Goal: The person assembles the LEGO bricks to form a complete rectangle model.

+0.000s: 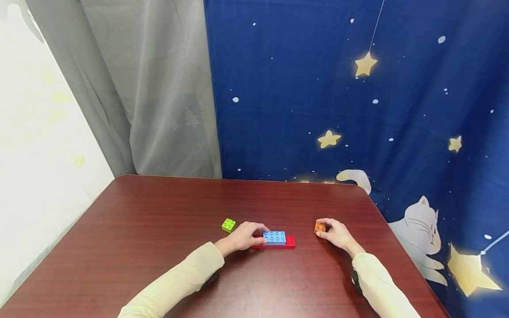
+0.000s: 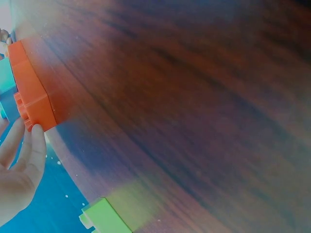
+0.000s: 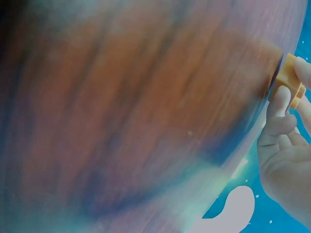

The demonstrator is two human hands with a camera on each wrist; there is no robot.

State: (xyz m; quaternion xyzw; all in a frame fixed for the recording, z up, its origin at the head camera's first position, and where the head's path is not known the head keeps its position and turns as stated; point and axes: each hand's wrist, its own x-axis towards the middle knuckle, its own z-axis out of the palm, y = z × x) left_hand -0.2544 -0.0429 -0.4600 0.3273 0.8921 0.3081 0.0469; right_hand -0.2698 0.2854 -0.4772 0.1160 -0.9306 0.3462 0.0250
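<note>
A light-blue building brick (image 1: 274, 237) sits on top of a red row (image 1: 290, 241), which looks like two red bricks end to end. My left hand (image 1: 243, 236) pinches the blue brick at its left end, thumb on the near side. In the left wrist view, fingertips (image 2: 37, 130) of that hand lie against the end of the red bricks (image 2: 34, 90). To the right, my right hand (image 1: 338, 234) pinches a small orange brick (image 1: 319, 227) between thumb and fingers. The right wrist view shows the orange brick (image 3: 287, 80) at its fingertips, close to the tabletop.
A small lime-green brick (image 1: 228, 225) lies behind and left of my left hand. All of this is on a dark red-brown wooden table (image 1: 159, 221). Past its far edge hang a grey curtain (image 1: 171, 88) and a blue star-patterned curtain (image 1: 286, 88).
</note>
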